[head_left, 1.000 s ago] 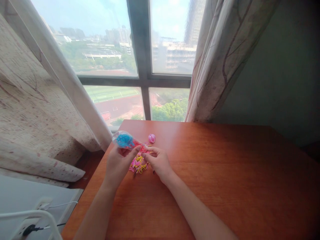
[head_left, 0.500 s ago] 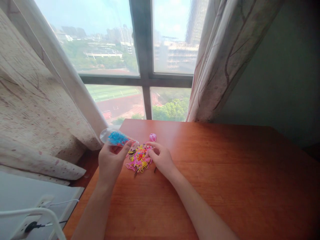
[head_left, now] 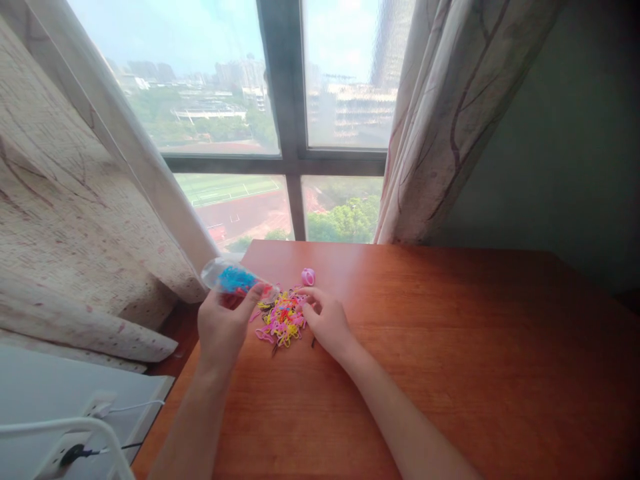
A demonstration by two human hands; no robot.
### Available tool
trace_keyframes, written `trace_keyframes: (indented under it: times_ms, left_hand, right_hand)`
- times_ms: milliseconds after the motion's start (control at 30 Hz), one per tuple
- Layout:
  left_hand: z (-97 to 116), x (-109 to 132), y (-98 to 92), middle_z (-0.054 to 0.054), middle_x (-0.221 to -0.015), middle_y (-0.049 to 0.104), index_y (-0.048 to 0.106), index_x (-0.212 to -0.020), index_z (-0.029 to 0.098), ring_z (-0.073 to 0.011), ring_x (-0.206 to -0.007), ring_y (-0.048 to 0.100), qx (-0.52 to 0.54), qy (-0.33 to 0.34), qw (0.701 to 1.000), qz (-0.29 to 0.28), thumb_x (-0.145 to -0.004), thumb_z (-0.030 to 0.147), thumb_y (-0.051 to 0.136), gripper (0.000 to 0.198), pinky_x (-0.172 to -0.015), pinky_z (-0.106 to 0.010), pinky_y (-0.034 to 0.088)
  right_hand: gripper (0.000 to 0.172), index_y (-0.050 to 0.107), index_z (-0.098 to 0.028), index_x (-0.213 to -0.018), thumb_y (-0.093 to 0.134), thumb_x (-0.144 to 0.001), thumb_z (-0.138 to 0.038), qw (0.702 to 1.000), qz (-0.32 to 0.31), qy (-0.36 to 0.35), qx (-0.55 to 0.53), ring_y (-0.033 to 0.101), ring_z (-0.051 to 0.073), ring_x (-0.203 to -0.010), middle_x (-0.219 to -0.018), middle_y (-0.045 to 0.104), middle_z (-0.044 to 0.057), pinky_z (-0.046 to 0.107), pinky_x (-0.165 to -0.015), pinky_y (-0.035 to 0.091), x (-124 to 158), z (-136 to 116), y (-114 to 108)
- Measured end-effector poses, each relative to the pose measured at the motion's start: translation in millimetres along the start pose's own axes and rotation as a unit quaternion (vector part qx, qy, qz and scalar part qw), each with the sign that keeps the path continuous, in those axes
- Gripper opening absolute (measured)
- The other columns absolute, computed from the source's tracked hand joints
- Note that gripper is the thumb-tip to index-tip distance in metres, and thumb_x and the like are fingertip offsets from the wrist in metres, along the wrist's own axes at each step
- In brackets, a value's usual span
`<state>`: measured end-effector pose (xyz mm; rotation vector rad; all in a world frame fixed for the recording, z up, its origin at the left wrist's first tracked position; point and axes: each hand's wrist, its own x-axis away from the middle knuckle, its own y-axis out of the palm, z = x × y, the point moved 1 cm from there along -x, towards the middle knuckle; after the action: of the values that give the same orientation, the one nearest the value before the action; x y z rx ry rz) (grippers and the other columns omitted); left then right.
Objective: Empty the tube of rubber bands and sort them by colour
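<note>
— Hands first: how many, and how do they stand?

— Two. The left hand is wrapped around one clear tube, which is tilted, with blue bands packed inside. The right hand curls its fingertips into the heap's 3 o'clock edge. I cannot tell whether they pinch a band.

— One heap?

— One heap of tiny rubber bands, mostly pink and yellow, lies on the wooden table between the hands. It is too tangled to count. One pink cap sits apart at its 1 o'clock.

— Anything unclear?

— The tube's mouth blurs into the heap at 9 o'clock and seems uncapped. Both forearms are cut off at the bottom edge.
</note>
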<state>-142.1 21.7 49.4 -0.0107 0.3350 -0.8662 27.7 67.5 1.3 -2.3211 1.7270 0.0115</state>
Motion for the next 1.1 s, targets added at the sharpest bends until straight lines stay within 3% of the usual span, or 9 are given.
trace_keyframes:
  times_ms: [100,267,400,567,767,967,1100]
  left_hand:
    - [1,0,0.8,0.0,-0.076,0.072,0.069,-0.08,0.02,-0.0204,-0.074,0.068,-0.011,-0.006,1.0,-0.025,-0.062,0.034,0.086,0.028,-0.071,-0.026,0.053]
    - [0,0,-0.1,0.001,-0.072,0.07,0.069,-0.079,0.02,-0.0183,-0.069,0.066,-0.061,-0.003,0.998,-0.018,-0.062,0.035,0.085,0.028,-0.067,-0.024,0.051]
    - [0,-1,1.4,0.0,-0.074,0.071,0.069,-0.08,0.019,-0.0185,-0.071,0.067,-0.034,-0.012,0.999,-0.041,-0.061,0.035,0.086,0.031,-0.068,-0.024,0.052]
    - [0,-2,1.5,-0.001,-0.078,0.073,0.071,-0.082,0.018,-0.0191,-0.074,0.068,-0.049,-0.017,0.997,-0.053,-0.068,0.041,0.08,0.029,-0.072,-0.027,0.053]
    - [-8,-4,-0.5,-0.002,-0.081,0.075,0.071,-0.085,0.017,-0.0208,-0.078,0.069,-0.002,-0.006,1.0,-0.016,-0.071,0.045,0.078,0.032,-0.075,-0.029,0.054]
    - [-10,-4,0.6,0.0,-0.078,0.073,0.071,-0.084,0.019,-0.0182,-0.075,0.067,0.02,-0.009,1.0,-0.019,-0.069,0.041,0.081,0.028,-0.074,-0.028,0.053]
    - [-8,-3,3.9,0.0,-0.079,0.071,0.07,-0.083,0.016,-0.0159,-0.074,0.065,0.102,-0.067,0.992,-0.022,-0.067,0.039,0.083,0.031,-0.075,-0.026,0.052]
  right_hand:
    - [0.03,0.072,-0.019,-0.107,0.052,-0.085,-0.018,0.999,0.002,-0.024,0.033,0.058,0.013,-0.059,-0.078,0.072,0.0,0.023,-0.06,0.045,1,-3,0]
    - [0.026,0.075,-0.022,-0.104,0.054,-0.088,-0.021,0.995,-0.008,-0.054,0.08,0.06,0.013,-0.062,-0.08,0.072,0.001,0.024,-0.063,0.045,3,-1,1]
    - [0.023,0.074,-0.022,-0.105,0.06,-0.086,-0.024,0.991,-0.011,-0.059,0.119,0.058,0.013,-0.06,-0.074,0.07,0.0,0.023,-0.061,0.045,4,1,3]
    - [0.024,0.072,-0.02,-0.104,0.061,-0.083,-0.016,0.982,0.002,-0.114,0.151,0.058,0.014,-0.067,-0.083,0.066,0.002,0.024,-0.068,0.047,5,1,3]
    - [0.025,0.069,-0.018,-0.108,0.06,-0.085,-0.015,0.977,-0.016,-0.151,0.151,0.059,0.015,-0.073,-0.09,0.065,0.004,0.024,-0.069,0.048,7,0,7]
    - [0.021,0.073,-0.019,-0.098,0.056,-0.087,-0.012,0.977,-0.024,-0.156,0.145,0.062,0.016,-0.075,-0.082,0.069,0.003,0.026,-0.075,0.049,7,-1,6]
    - [0.033,0.071,-0.019,-0.109,0.055,-0.083,-0.006,0.974,-0.025,-0.167,0.154,0.063,0.018,-0.09,-0.099,0.07,0.006,0.029,-0.085,0.05,7,1,6]
